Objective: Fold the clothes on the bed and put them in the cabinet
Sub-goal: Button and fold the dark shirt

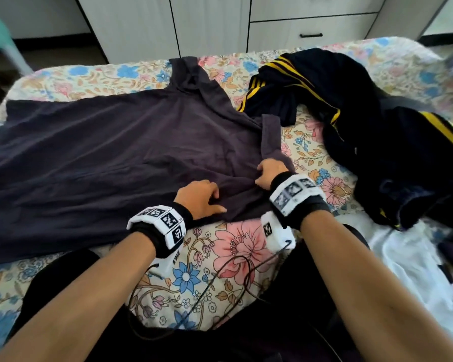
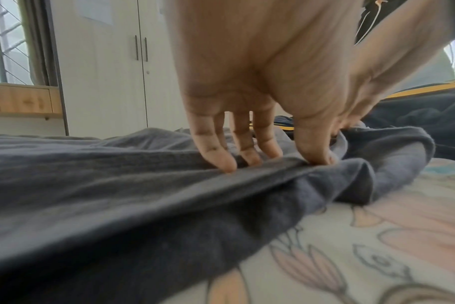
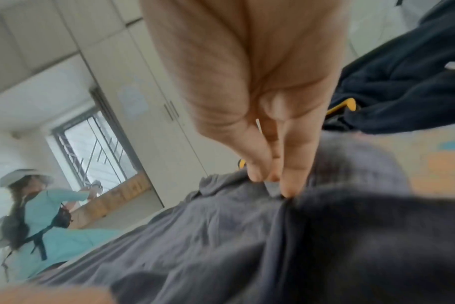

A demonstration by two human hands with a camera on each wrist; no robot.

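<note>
A dark grey-purple T-shirt (image 1: 115, 152) lies spread flat across the floral bed (image 1: 241, 246), its collar toward the far edge. Both hands are at its near right part. My left hand (image 1: 212, 202) pinches a raised fold of the shirt (image 2: 169, 195) between its fingers (image 2: 221, 158) and thumb. My right hand (image 1: 262, 176), just to the right by the sleeve, pinches the shirt's cloth (image 3: 221, 236) between thumb and fingertips (image 3: 288, 185). The white cabinet (image 1: 209, 24), with doors and drawers, stands beyond the bed's far side.
A navy jacket with yellow stripes (image 1: 364, 121) lies crumpled on the bed's right side, next to the shirt's sleeve. Some white cloth (image 1: 408, 259) lies at the near right. Thin cables (image 1: 220, 283) trail over the bed by my wrists. A person in teal (image 3: 47, 209) stands by the window.
</note>
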